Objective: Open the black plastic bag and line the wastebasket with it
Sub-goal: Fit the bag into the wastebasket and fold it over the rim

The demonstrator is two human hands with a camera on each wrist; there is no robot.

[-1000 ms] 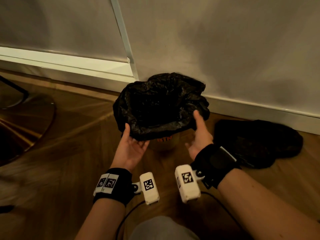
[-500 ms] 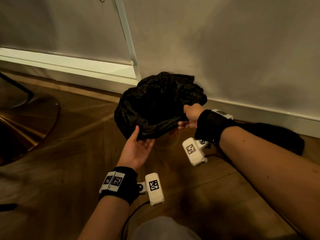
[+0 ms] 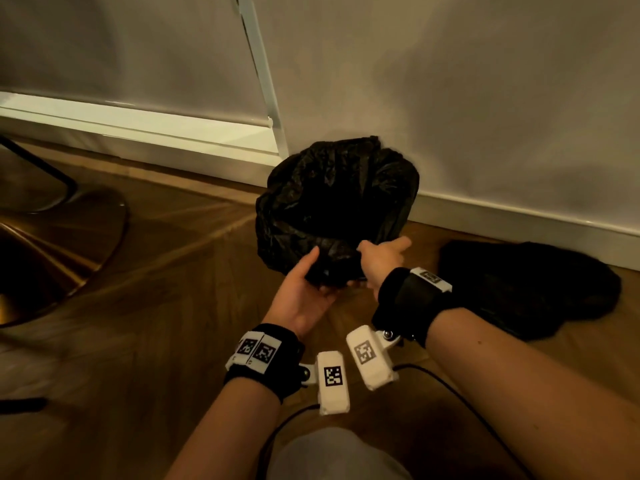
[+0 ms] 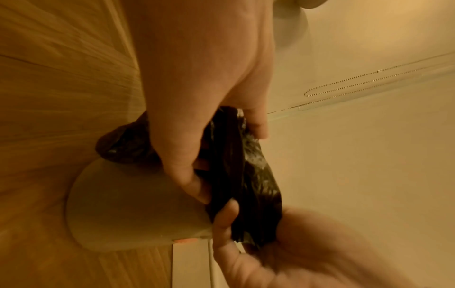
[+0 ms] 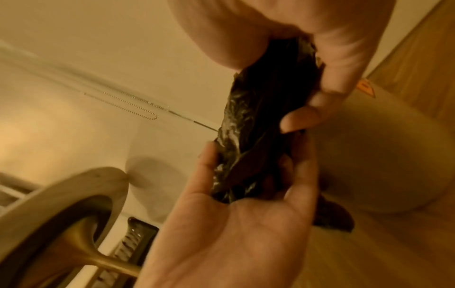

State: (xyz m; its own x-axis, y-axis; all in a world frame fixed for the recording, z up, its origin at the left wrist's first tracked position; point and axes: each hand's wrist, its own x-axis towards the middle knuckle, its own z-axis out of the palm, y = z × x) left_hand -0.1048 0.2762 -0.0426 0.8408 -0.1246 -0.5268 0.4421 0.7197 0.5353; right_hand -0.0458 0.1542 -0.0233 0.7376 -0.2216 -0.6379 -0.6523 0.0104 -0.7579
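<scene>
Against the wall, both hands' fingers point(image 3: 398, 244) pinching the black bag point(image 3: 332, 202) over the unlabelled wastebasket point(image 4: 128, 210).

Seen from the left wrist, both hands hold the gathered edge of the black bag point(image 4: 248, 175): left hand point(image 4: 283, 259) pinching from below, right hand point(image 4: 197, 87) gripping above, beside the pale wastebasket point(image 4: 128, 204) on the wooden floor point(image 4: 61, 78).
</scene>
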